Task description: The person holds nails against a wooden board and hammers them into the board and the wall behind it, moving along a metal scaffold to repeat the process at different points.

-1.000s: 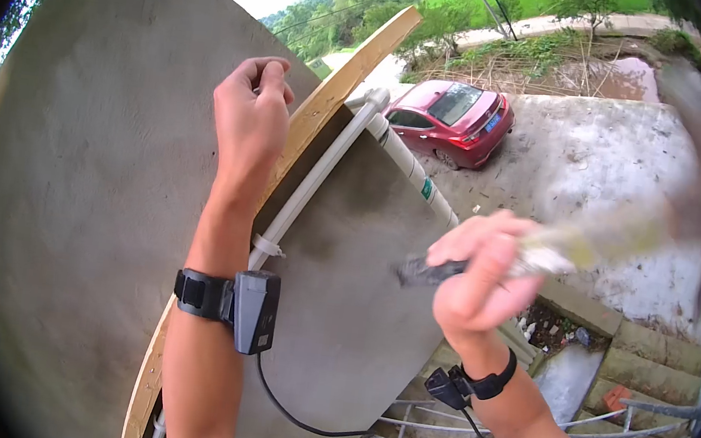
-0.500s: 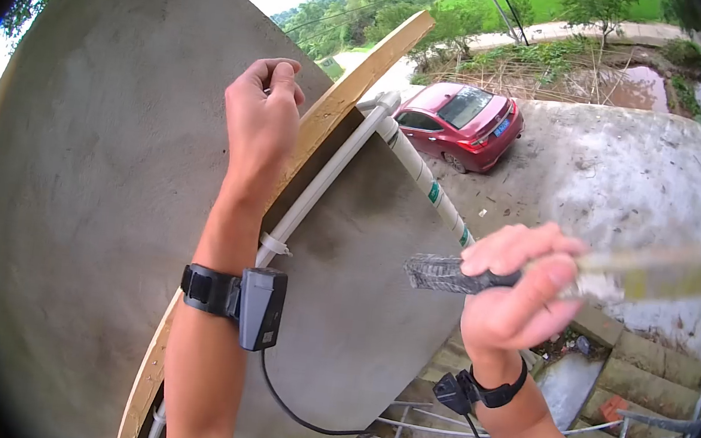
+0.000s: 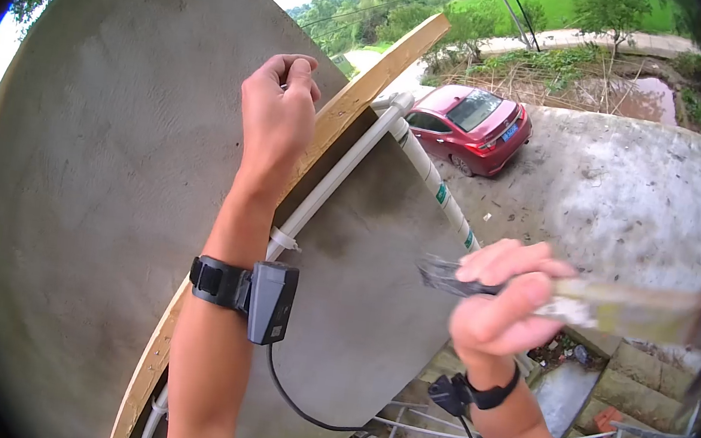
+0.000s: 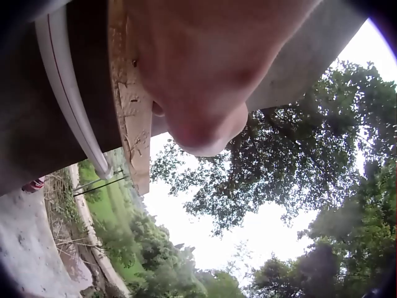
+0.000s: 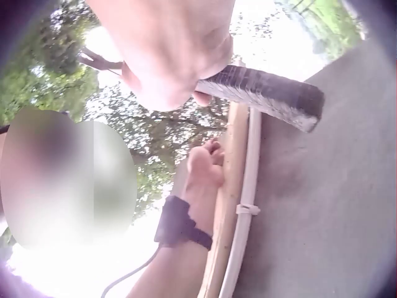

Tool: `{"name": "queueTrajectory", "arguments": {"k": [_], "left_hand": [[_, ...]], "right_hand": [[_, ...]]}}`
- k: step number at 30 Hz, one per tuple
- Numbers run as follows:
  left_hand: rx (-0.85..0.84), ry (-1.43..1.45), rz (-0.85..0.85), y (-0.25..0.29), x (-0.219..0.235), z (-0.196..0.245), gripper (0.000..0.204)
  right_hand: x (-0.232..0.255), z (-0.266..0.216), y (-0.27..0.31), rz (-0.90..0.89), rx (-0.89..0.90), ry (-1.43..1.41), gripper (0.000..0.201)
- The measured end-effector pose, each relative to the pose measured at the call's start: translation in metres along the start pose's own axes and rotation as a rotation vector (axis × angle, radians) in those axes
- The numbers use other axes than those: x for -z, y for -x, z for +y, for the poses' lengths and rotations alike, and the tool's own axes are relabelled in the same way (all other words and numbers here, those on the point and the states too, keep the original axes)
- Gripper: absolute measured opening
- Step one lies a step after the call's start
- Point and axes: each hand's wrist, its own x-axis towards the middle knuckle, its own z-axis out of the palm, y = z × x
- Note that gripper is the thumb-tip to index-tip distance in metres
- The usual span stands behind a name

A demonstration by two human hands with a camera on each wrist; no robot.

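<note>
Evidently the work is partway along: the wooden board (image 3: 366,82) lies along the edge of the grey slab (image 3: 121,106), and a clip (image 3: 283,241) sits round the white pipe (image 3: 333,178) beside it. How much is left, the views do not settle. The right hand (image 3: 507,304) grips the long-handled tool (image 3: 625,309) (its far end is blurred), fingers wrapped round the dark grip, apart from the board. The left hand (image 3: 280,120) is near the board, fingers curled; whether they pinch anything, I cannot tell.
</note>
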Motion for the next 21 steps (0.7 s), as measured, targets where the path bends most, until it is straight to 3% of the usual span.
{"name": "queueTrajectory", "arguments": {"k": [2, 4, 5, 7, 8, 10, 12, 13, 15, 17, 18, 19, 20, 21], "left_hand": [[0.011, 0.005, 0.004, 0.001, 0.0, 0.004, 0.027], [0.009, 0.017, 0.015, 0.001, 0.0, 0.004, 0.027], [0.007, 0.017, 0.004, 0.002, 0.001, 0.002, 0.027], [-0.018, 0.008, 0.009, -0.005, 0.002, 0.004, 0.027], [-0.007, -0.01, -0.012, -0.002, 0.001, 0.0, 0.027], [0.019, 0.003, -0.022, 0.005, -0.001, 0.002, 0.027], [0.02, 0.014, -0.008, 0.002, 0.0, 0.002, 0.027], [0.019, 0.005, -0.007, 0.001, -0.001, 0.002, 0.027], [0.016, -0.003, -0.004, 0.001, 0.001, 0.005, 0.027], [0.032, -0.008, 0.002, 0.002, 0.0, 0.006, 0.027], [0.031, -0.009, -0.004, 0.005, -0.001, 0.006, 0.027], [0.022, -0.02, -0.021, 0.006, -0.001, 0.005, 0.027], [0.005, -0.026, -0.012, 0.001, 0.001, 0.004, 0.027], [0.009, -0.029, -0.01, 0.0, 0.002, 0.003, 0.027]], "right_hand": [[0.027, 0.04, 0.035, -0.377, 0.094, 0.283, 0.017], [0.02, 0.067, 0.054, -0.715, -0.296, 0.757, 0.019], [0.027, 0.06, 0.053, -0.707, -0.305, 0.761, 0.019], [0.026, 0.049, 0.023, -0.473, -0.396, 0.53, 0.019], [0.018, 0.025, 0.007, -0.331, -0.518, 0.245, 0.017], [0.023, 0.018, -0.015, -0.316, -0.175, 0.166, 0.016], [0.005, 0.006, -0.016, -0.038, -0.1, -0.078, 0.015], [0.003, 0.013, -0.005, -0.033, -0.103, -0.079, 0.015], [0.013, 0.044, 0.033, -0.175, 0.107, 0.173, 0.015], [0.025, 0.072, 0.071, -0.648, -0.22, 0.783, 0.027], [0.02, 0.072, 0.062, -0.627, -0.414, 0.753, 0.029], [0.021, 0.06, 0.05, -0.543, -0.482, 0.668, 0.028], [0.019, 0.052, 0.031, -0.479, -0.53, 0.567, 0.026], [0.012, 0.039, 0.019, -0.385, -0.456, 0.409, 0.024]]}}
